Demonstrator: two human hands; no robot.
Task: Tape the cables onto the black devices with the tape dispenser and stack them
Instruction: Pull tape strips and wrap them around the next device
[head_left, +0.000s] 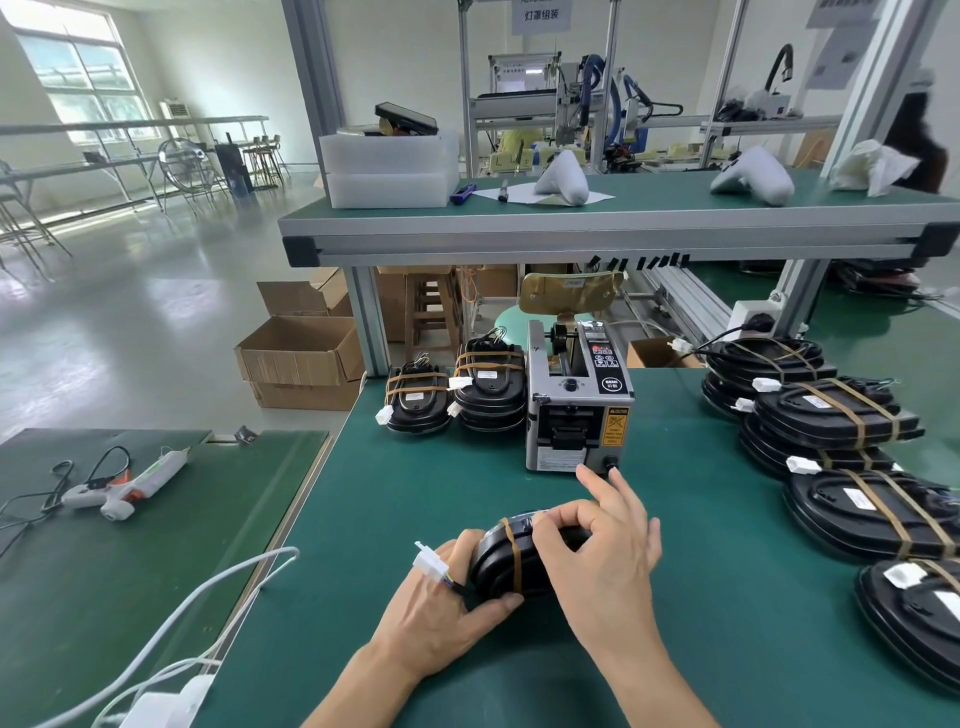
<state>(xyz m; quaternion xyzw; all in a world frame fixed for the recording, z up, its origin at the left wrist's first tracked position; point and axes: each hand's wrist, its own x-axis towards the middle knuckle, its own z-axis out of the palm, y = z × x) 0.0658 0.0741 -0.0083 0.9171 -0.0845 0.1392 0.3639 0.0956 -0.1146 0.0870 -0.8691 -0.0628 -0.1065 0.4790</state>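
Gripping a black device (511, 564) on edge near the front of the green desk (675, 597), my left hand (447, 613) curls round its lower side, the cable's white connector (429, 565) lying over my fingers. My right hand (605, 551) pinches its top beside a brown tape band (514, 553). Beyond stands the tape dispenser (576, 400), with two taped stacks (457, 395) just left of it and more taped devices (841, 447) piled well off to the right

The tape dispenser (579, 400) reads "SEMI"; a hanging sign (540, 14) reads "灯罩组装".
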